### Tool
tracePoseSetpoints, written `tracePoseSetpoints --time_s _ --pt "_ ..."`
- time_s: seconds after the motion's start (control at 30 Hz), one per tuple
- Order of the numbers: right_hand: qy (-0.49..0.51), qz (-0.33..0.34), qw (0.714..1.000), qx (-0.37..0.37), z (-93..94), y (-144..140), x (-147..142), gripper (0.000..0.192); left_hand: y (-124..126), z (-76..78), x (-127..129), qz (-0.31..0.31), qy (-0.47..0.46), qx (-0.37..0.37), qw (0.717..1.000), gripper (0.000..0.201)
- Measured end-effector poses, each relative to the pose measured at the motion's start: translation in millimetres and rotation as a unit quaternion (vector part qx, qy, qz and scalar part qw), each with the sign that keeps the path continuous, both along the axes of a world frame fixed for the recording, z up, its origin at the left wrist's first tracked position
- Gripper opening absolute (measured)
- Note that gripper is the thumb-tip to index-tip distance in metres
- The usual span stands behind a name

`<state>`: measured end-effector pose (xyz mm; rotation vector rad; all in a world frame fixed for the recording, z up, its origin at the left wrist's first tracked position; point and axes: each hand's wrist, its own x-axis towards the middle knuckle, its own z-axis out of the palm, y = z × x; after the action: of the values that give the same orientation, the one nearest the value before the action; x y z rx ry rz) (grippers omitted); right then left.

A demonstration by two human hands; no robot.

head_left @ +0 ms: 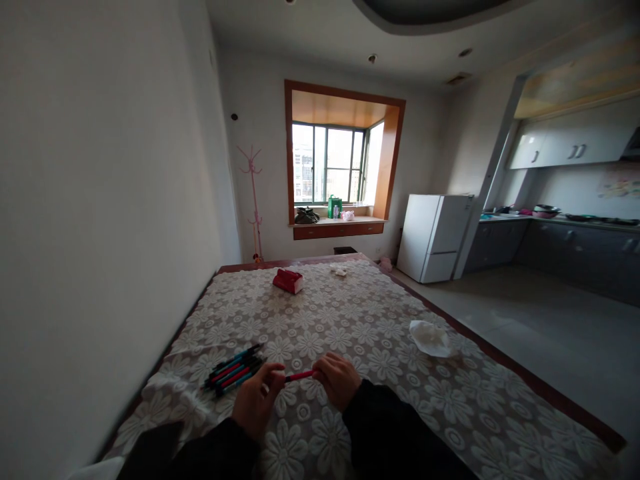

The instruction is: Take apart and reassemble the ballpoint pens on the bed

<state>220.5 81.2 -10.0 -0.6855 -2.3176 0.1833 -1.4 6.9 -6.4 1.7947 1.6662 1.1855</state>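
Both my hands hold one red pen (299, 376) level above the table, close to my body. My left hand (257, 399) grips its left end and my right hand (337, 379) grips its right end. A bunch of several red, blue and black pens (234, 368) lies on the flowered lace tablecloth (350, 320), just left of my left hand. Dark sleeves cover both my forearms.
A crumpled white tissue (430, 337) lies to the right of my hands. A red box (288, 281) and another white scrap (339, 269) sit at the table's far end. A white wall runs along the left; a fridge (435, 237) and kitchen counter stand at right.
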Motion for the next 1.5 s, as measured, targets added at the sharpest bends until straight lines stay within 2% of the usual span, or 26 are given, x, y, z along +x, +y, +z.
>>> tracePoseSetpoints --time_s 0.13,0.3,0.47,0.63,0.73,0.9,1.07,1.17,1.27,1.4,1.5 --pt "0.036 0.009 0.999 -0.001 1.5 1.4 -0.6 0.022 1.3 -2.2 -0.1 0.018 0.0 -0.036 0.999 0.051" --pt "0.04 0.012 0.999 0.009 5.3 -0.6 -0.1 0.02 3.4 -8.4 -1.3 0.016 -0.015 -0.041 0.999 0.053" --pt "0.055 0.014 0.998 -0.005 7.7 -1.4 0.3 0.018 2.9 -9.4 -0.9 -0.023 -0.017 -0.053 0.998 0.056" --pt "0.05 0.015 0.999 -0.006 8.5 -2.8 1.3 0.02 1.5 -10.2 -3.0 -0.029 -0.026 -0.035 0.999 0.055" --pt "0.027 0.006 1.0 -0.007 8.4 -3.5 2.7 0.02 0.5 -8.6 -4.0 -0.025 0.03 -0.01 0.999 0.051" --pt "0.001 -0.039 0.996 -0.084 3.5 -0.2 2.1 0.018 -1.1 -4.5 -3.8 -0.011 0.134 0.01 0.991 0.046" --pt "0.021 -0.071 0.986 -0.147 -2.1 5.3 0.9 0.013 0.4 -7.3 -5.2 0.034 0.113 0.01 0.993 0.052" --pt "0.033 -0.065 0.988 -0.138 -1.6 6.2 2.8 0.017 1.4 -7.9 -4.7 0.048 0.068 0.015 0.996 0.054" --pt "0.047 -0.043 0.993 -0.096 1.4 4.9 5.0 0.03 2.1 -7.9 -3.9 0.048 0.041 0.015 0.998 0.056" --pt "0.07 -0.015 0.997 -0.035 4.7 1.8 6.0 0.044 3.4 -11.2 -5.0 0.018 0.006 -0.005 1.0 0.06" --pt "0.077 -0.011 0.997 -0.019 4.0 1.0 5.3 0.049 3.3 -13.5 -5.9 -0.003 -0.02 -0.01 1.0 0.059"
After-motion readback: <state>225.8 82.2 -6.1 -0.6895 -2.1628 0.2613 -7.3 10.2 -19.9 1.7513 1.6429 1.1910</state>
